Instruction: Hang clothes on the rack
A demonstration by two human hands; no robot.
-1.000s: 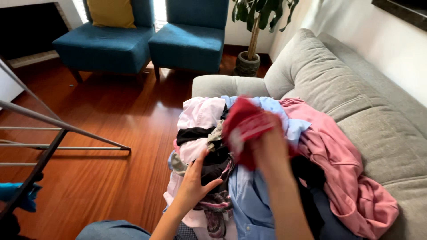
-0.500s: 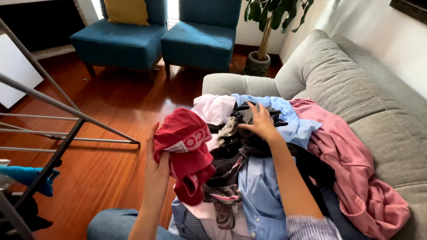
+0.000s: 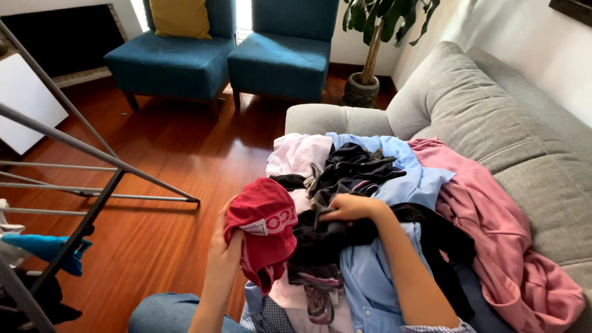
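Note:
My left hand [image 3: 223, 250] grips a red garment with a white waistband [image 3: 265, 225], held up in front of the laundry pile. My right hand [image 3: 348, 208] rests on the pile and pinches a dark garment [image 3: 327, 234] near its middle. The pile covers the grey sofa [image 3: 493, 123] seat: a light blue shirt [image 3: 410, 176], a pale pink top [image 3: 302, 154], a black garment [image 3: 354, 163] on top, and a large pink hoodie [image 3: 505, 246] on the right side.
A metal drying rack [image 3: 74, 185] stands on the left over the wooden floor [image 3: 179, 160], with a blue cloth [image 3: 46, 246] hanging on it. Two blue armchairs [image 3: 277, 55] and a yellow cushion [image 3: 182, 17] stand at the back. A potted plant [image 3: 364, 86] sits beside the sofa arm.
The red garment passed from my right hand to my left and came down to the left of the pile. My right hand reached back into the pile and closed on a dark garment.

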